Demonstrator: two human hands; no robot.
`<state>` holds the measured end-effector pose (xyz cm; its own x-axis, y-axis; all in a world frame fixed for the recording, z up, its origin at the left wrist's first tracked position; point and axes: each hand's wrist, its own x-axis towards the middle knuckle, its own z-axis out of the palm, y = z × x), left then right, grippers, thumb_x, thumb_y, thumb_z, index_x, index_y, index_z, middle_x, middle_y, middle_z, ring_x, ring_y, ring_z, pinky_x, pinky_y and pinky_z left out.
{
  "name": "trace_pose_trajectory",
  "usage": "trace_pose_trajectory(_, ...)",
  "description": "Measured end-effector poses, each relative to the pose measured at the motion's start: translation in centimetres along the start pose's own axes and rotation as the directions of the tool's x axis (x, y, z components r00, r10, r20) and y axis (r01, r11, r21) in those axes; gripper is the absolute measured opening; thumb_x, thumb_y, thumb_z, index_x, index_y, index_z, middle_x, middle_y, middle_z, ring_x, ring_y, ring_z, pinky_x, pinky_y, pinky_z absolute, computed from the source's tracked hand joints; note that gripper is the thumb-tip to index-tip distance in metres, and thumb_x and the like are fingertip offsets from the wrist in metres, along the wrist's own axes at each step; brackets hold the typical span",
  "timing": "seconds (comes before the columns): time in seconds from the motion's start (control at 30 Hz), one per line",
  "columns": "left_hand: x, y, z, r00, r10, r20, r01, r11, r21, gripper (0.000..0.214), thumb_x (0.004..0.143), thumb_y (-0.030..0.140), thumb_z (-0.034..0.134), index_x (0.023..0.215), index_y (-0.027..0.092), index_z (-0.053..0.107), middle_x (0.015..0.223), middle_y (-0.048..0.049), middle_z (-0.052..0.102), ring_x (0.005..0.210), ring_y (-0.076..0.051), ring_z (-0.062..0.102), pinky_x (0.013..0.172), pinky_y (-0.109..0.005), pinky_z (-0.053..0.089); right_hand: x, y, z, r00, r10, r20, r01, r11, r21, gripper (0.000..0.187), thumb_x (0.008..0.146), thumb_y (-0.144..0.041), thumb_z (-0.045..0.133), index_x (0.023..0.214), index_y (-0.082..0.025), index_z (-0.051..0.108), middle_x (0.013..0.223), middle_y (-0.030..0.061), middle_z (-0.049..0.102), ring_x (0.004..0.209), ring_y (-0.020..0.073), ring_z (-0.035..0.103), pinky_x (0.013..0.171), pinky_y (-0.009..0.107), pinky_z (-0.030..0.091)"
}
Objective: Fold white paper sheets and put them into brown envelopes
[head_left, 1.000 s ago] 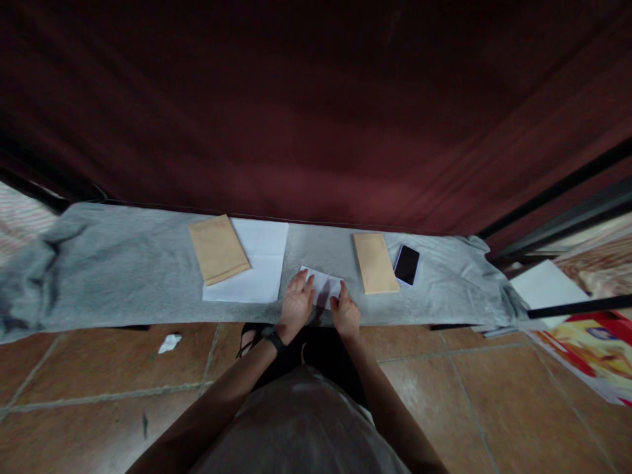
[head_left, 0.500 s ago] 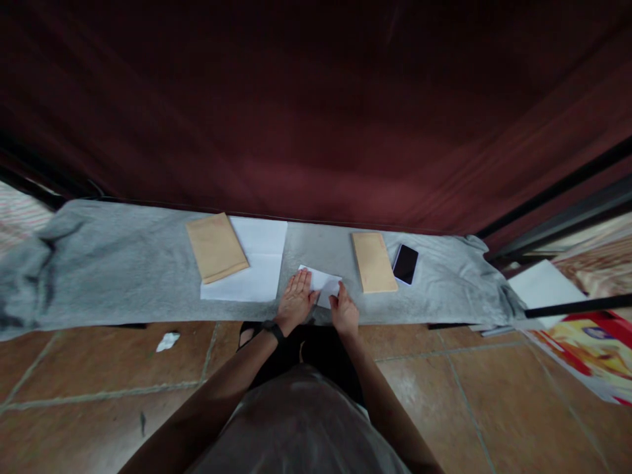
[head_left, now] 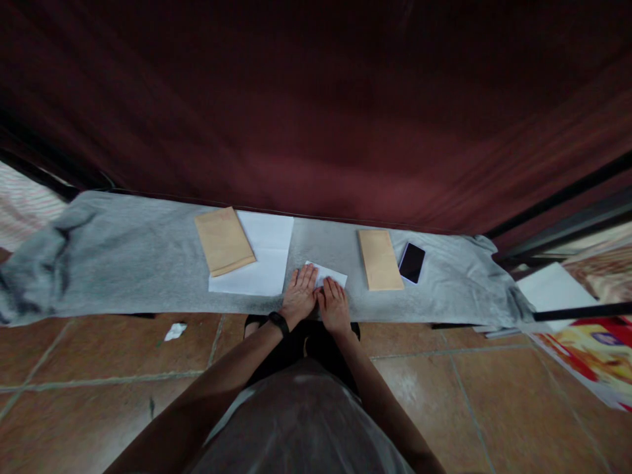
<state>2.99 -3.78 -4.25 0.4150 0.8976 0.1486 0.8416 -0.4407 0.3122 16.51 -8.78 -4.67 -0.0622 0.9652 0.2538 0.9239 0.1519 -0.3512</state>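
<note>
Dim, soft light; dark upper half, slight blur, wide-angle bending at edges.

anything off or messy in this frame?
Minor: a crumpled white scrap lies on the floor tiles, and the grey cloth is bunched at its left end. Both hands rest flat on the folded paper.

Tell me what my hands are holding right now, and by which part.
Nothing is gripped. The left hand and right hand press flat on the near part of the folded white paper.
</note>
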Motion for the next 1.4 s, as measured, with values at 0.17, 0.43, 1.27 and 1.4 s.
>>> trace_pose_trajectory(0.17,0.0,-0.2,0.1,1.0,0.012,0.019,-0.012,1.0,-0.006,0.06,0.098,0.029,0.035,0.155,0.009,0.034,0.162,-0.016,0.032,0.154,-0.027,0.021,0.125,-0.051,0.016,-0.4,0.2,0.4,0.999,0.03,0.037,-0.027,0.995,-0.098,0.048,0.105,-0.034,0.041,0.148,-0.014,0.048,0.155,0.0158,0.046,0.145,0.026,0.041,0.119,0.048,0.03)
trace_pose_trajectory(0.43,0.0,-0.3,0.5,1.0,0.019,-0.014,-0.019,0.999,-0.049,0.062,0.099,0.035,0.037,0.154,0.007,0.035,0.162,-0.0178,0.031,0.154,-0.029,0.02,0.125,-0.051,0.014,-1.2,2.3,0.2,0.999,0.033,-0.03,-0.037,0.988,-0.149,0.056,0.105,-0.039,0.036,0.153,-0.008,0.039,0.154,0.0196,0.045,0.144,0.029,0.04,0.118,0.05,0.028)
trace_pose_trajectory(1.27,1.8,2.9,1.2,0.981,0.174,0.079,-0.179,0.983,0.047,0.054,0.102,0.029,0.029,0.153,0.012,0.039,0.161,-0.0096,0.037,0.152,-0.023,0.026,0.127,-0.045,0.018,-2.2,4.2,0.1,0.996,0.029,-0.082,-0.045,0.979,-0.199,0.052,0.105,-0.031,0.037,0.153,-0.012,0.041,0.154,0.0153,0.048,0.143,0.0274,0.043,0.12,0.047,0.025)
trace_pose_trajectory(1.4,2.4,2.5,1.7,0.984,0.168,0.057,-0.171,0.984,0.051,0.056,0.102,0.031,0.03,0.154,0.011,0.038,0.161,-0.0114,0.036,0.153,-0.023,0.025,0.127,-0.043,0.017,-2.2,4.1,-0.1,0.997,0.029,-0.069,-0.043,0.978,-0.206,0.051,0.105,-0.032,0.037,0.151,-0.011,0.043,0.154,0.0155,0.047,0.143,0.0276,0.042,0.12,0.047,0.025)
